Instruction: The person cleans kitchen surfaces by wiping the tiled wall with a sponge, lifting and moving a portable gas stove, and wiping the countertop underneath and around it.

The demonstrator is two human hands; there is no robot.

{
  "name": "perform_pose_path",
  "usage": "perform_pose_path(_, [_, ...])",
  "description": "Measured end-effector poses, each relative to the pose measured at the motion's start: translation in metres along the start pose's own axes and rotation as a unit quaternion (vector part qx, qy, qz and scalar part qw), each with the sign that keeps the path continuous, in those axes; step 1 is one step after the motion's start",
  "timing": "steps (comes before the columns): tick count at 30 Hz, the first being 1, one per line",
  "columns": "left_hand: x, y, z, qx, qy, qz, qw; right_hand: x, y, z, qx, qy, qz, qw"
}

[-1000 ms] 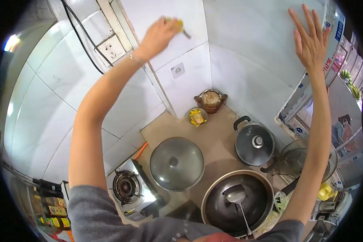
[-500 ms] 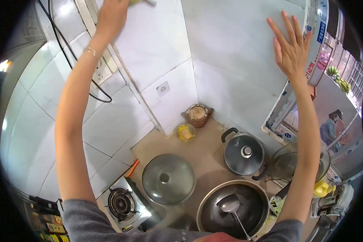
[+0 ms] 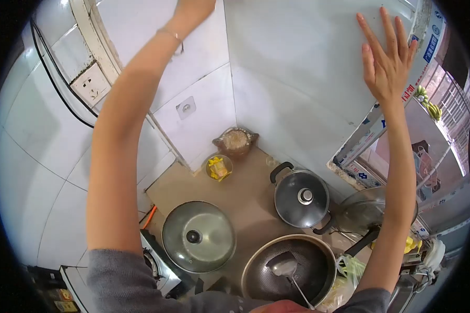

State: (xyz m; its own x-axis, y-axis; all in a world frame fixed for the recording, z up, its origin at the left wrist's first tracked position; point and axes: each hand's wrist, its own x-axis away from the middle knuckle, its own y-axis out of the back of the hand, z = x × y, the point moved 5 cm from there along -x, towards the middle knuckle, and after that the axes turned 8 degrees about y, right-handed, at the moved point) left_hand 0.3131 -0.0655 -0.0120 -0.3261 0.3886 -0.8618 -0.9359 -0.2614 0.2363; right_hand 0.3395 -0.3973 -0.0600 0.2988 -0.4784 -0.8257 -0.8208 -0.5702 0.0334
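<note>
My left hand (image 3: 196, 7) is raised in front of the tiled wall (image 3: 203, 52), cut off by the top edge of the view. Its fingers and anything in them are out of sight. Spread flat against the wall right of the corner is my right hand (image 3: 387, 65), fingers apart and holding nothing, beside the window frame (image 3: 420, 57). Lower down, a brown pot (image 3: 236, 143) with pale contents stands in the corner, next to a small bowl (image 3: 219, 168) of yellow packets.
The counter (image 3: 248, 193) holds a glass lid (image 3: 198, 237), a lidded black pot (image 3: 301, 198), a wok (image 3: 289, 271) with a metal spatula (image 3: 285, 267), and a gas stove (image 3: 162, 268). A socket (image 3: 90, 84) and black cable (image 3: 62, 94) are on the left wall.
The view has shifted. My left hand has moved upward, then right toward the corner; the yellow-handled tool seen in it earlier is out of sight. My right hand stays spread on the wall.
</note>
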Motion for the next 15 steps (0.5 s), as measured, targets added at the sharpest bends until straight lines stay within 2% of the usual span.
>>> perform_pose_path(2, [0.056, -0.042, 0.001, 0.054, 0.015, 0.08, 0.995, 0.001, -0.001, 0.001, -0.006, -0.001, -0.008, 1.0])
perform_pose_path(5, [0.13, -0.045, -0.043, 0.089, 0.054, 0.176, 0.979, 0.001, 0.006, 0.002, -0.004, 0.002, -0.003, 1.0])
perform_pose_path(7, [0.177, -0.051, -0.073, 0.112, 0.059, 0.193, 0.973, 0.0, 0.005, 0.0, 0.066, -0.049, 0.176, 0.981])
perform_pose_path(8, [0.192, -0.048, -0.086, 0.121, 0.056, 0.195, 0.972, 0.0, 0.005, 0.001, 0.069, -0.045, 0.178, 0.981])
perform_pose_path(9, [0.195, -0.046, -0.089, 0.125, 0.057, 0.193, 0.972, 0.0, 0.004, 0.004, 0.05, -0.045, 0.139, 0.988])
perform_pose_path(10, [0.201, -0.049, -0.09, 0.138, 0.064, 0.256, 0.955, -0.002, 0.006, 0.005, 0.03, -0.043, 0.1, 0.994])
perform_pose_path(11, [0.209, -0.052, -0.092, 0.152, 0.069, 0.321, 0.932, -0.002, 0.007, 0.004, 0.019, -0.043, 0.104, 0.993])
perform_pose_path(14, [0.157, -0.039, -0.053, 0.077, -0.041, 0.15, 0.985, -0.003, 0.007, 0.006, 0.033, -0.019, 0.055, 0.998])
perform_pose_path(15, [0.127, -0.042, -0.027, 0.043, 0.011, 0.177, 0.983, -0.002, 0.006, 0.005, 0.031, -0.016, 0.058, 0.998])
